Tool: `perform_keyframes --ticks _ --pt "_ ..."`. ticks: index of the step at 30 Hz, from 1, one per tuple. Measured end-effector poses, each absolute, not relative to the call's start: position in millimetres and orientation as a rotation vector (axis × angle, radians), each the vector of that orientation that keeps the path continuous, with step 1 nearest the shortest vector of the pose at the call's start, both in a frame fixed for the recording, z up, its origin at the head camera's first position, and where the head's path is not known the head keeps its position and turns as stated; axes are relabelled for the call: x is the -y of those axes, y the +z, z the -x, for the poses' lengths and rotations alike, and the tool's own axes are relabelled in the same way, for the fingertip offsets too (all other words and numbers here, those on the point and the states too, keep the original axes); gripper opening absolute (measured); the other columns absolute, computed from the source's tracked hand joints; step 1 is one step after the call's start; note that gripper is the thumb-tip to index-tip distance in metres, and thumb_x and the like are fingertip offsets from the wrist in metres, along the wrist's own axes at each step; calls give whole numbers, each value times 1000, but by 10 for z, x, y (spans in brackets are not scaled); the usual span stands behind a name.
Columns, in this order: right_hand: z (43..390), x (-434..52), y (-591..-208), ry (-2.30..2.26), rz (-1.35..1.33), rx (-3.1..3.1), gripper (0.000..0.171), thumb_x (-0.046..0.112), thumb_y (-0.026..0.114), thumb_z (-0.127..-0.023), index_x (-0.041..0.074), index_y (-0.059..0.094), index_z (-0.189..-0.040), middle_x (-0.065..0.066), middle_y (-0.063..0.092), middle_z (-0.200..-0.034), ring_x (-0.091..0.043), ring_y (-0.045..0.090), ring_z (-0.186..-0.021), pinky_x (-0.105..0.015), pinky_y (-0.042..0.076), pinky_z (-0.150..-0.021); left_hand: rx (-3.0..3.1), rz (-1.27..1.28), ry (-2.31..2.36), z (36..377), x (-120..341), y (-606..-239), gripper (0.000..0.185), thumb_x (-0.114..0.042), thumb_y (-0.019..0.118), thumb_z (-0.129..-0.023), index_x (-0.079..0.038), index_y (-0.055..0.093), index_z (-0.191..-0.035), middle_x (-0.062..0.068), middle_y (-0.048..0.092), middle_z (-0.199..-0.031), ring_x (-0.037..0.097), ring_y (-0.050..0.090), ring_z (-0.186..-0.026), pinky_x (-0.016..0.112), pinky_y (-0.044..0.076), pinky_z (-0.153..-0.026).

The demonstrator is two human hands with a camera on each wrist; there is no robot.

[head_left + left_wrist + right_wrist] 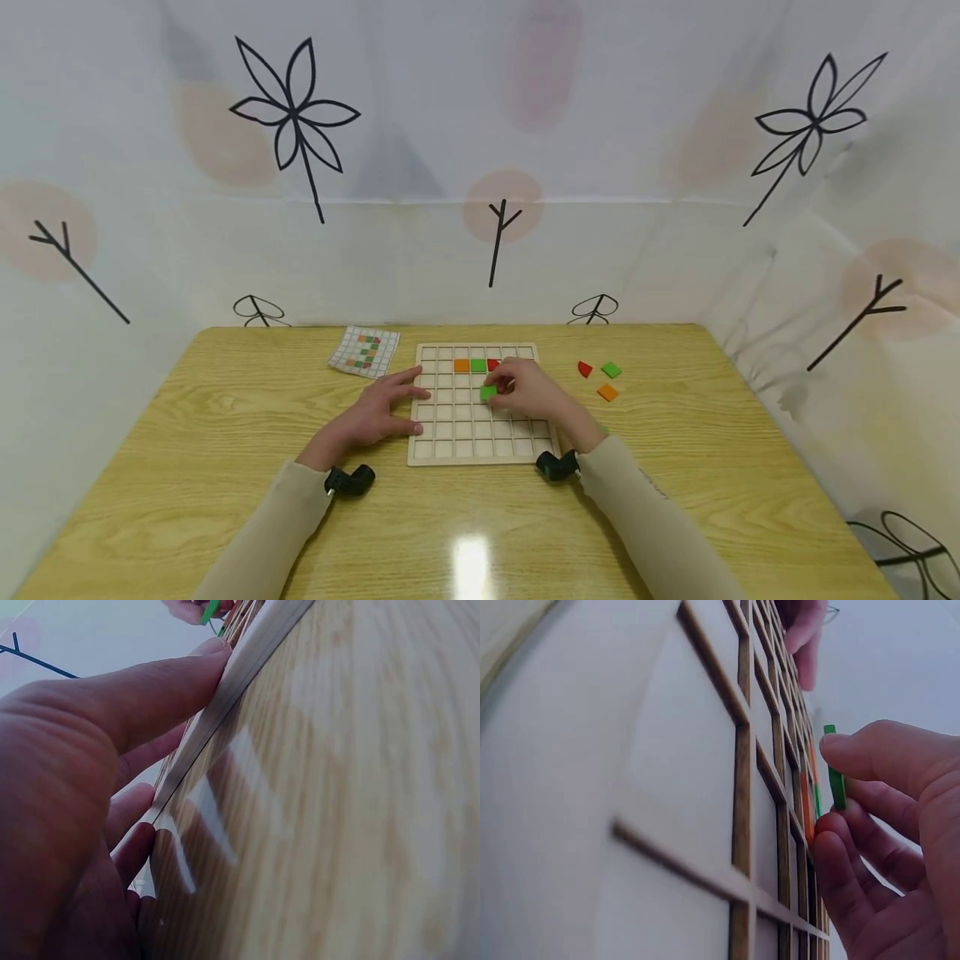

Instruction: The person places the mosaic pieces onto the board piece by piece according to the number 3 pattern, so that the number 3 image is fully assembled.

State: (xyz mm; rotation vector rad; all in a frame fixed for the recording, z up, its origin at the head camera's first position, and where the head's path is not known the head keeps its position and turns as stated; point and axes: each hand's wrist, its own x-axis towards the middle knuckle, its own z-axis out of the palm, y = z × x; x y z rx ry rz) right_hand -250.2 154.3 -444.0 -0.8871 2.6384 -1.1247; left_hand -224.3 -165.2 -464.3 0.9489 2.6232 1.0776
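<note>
A pale wooden grid board (465, 433) lies on the table. In its second row sit an orange tile (461, 365), a green tile (477, 364) and a red tile (492, 364). My right hand (513, 390) hovers over the board and pinches another green tile (488, 392) (835, 778) just above the cells. My left hand (386, 412) rests flat on the table, its fingers (150, 690) pressed against the board's left edge (217, 720).
A pattern card (364, 351) lies left of the board at the back. Right of the board are loose tiles: a red quarter-round (584, 369), a green square (611, 369), an orange square (607, 392). A patterned curtain surrounds the wooden table (187, 467).
</note>
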Motion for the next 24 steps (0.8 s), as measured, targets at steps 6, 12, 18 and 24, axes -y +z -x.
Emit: perform_keyframes --ticks 6,12,18,24 --pt "2524 -1491 -4496 -1110 773 -2627 20 15 80 -85 10 72 -103 2 62 -90 -14 55 -80 -31 48 -74 -2627 -939 1075 2229 1669 -4651 50 -34 76 -89 -11 64 -131 15 28 -161 44 21 -145 68 15 -109" --pt "2536 -1471 -4530 -1123 774 -2633 19 13 80 -85 10 72 -102 2 60 -88 -15 54 -79 -31 48 -73 -2614 -924 1085 2230 1677 -4653 50 -34 76 -89 -12 64 -132 13 27 -162 42 19 -146 67 14 -110" --pt "2518 -1459 -4537 -1109 790 -2639 18 13 78 -86 11 72 -103 0 58 -91 -16 52 -80 -31 47 -71 -2613 -928 1092 2226 1664 -4637 50 -34 76 -89 -12 64 -132 13 27 -161 42 19 -146 67 14 -110" --pt "2506 -1458 -4541 -1087 771 -2651 18 15 78 -87 12 72 -104 0 56 -91 -16 51 -80 -32 45 -72 -2612 -927 1092 2229 1645 -4631 49 -33 76 -89 -12 64 -131 13 28 -161 42 19 -146 67 14 -110"
